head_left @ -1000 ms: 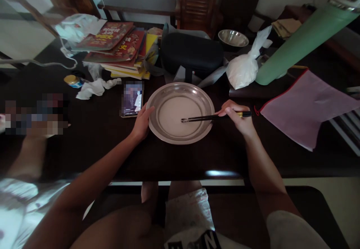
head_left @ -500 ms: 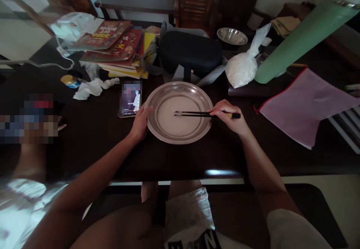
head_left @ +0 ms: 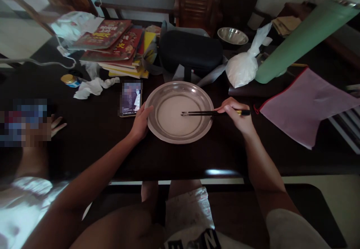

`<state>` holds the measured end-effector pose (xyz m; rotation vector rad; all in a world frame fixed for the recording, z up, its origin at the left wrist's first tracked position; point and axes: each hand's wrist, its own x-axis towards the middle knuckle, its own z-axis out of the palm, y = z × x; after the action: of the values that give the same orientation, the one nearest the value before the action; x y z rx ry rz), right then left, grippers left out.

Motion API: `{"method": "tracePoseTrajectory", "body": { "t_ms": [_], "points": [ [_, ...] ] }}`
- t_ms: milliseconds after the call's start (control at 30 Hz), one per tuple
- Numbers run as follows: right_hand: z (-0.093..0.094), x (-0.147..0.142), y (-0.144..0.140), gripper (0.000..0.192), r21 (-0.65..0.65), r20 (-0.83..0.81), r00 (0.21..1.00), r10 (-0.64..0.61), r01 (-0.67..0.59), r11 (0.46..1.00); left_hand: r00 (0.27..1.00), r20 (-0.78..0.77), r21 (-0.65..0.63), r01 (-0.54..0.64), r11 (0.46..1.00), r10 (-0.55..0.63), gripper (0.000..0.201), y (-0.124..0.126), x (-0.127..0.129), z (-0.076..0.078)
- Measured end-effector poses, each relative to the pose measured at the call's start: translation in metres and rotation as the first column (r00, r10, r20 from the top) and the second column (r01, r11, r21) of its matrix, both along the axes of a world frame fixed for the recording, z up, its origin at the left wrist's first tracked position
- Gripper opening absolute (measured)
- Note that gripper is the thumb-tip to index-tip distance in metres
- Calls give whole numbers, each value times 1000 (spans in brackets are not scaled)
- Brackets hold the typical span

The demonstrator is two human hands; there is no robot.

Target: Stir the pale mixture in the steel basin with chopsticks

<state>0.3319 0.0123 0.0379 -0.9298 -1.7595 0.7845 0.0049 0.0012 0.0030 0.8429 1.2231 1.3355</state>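
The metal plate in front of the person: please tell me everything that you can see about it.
The metal plate is round, shallow and silvery, with a wide sloping rim and a flat, pale, dull bottom. It lies flat on the dark table. The left hand rests against its left rim. The chopsticks, held by the right hand, reach over its right rim, tips near the centre.

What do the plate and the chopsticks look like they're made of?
Plate: probably stainless steel, with a grey, dull shine and a bright glint along its rolled rim. Chopsticks, held in the right hand: dark and smooth with a yellowish end; lacquered wood or plastic, hard to tell.
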Motion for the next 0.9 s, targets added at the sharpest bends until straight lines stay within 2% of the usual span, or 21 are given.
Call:
{"method": "tracePoseTrajectory", "body": {
  "t_ms": [100,200,267,367,467,567,633,733,800,900],
  "points": [
    [0,0,0,28,-31,2,999,35,-35,999,1000,1,11,-6,1000,6,30,0,0,1],
    [-1,-2,0,20,8,81,992,93,-94,996,1000,-8,15,-4,1000,4,31,0,0,0],
    [-1,-1,0,17,25,79,995,66,-68,997,1000,-9,11,3,1000,-3,32,1,0,-1],
    [-1,3,0,24,-19,-8,1000,13,-13,1000,1000,-5,8,9,1000,-9,33,1,-1,-2],
    [-1,0,-1,26,-38,-5,998,66,-66,997,1000,-3,7,6,1000,-6,33,1,-1,-2],
    [-1,-4,-1,17,17,72,992,107,-108,994,1000,-10,14,2,1000,-2,30,1,-1,-1],
    [0,-3,-1,16,30,74,995,66,-68,997,1000,-18,15,10,1000,-10,27,0,-1,0],
    [0,1,-1,25,-21,-22,1000,6,-6,1000,1000,-22,11,3,1000,-3,28,0,-1,0],
    [1,2,-2,27,-45,-25,999,27,-29,999,1000,-24,10,-4,1000,4,29,0,-1,0],
    [1,-2,-1,20,-6,56,994,96,-96,995,1000,-20,7,5,1000,-4,28,0,-1,0]
  ]
}}
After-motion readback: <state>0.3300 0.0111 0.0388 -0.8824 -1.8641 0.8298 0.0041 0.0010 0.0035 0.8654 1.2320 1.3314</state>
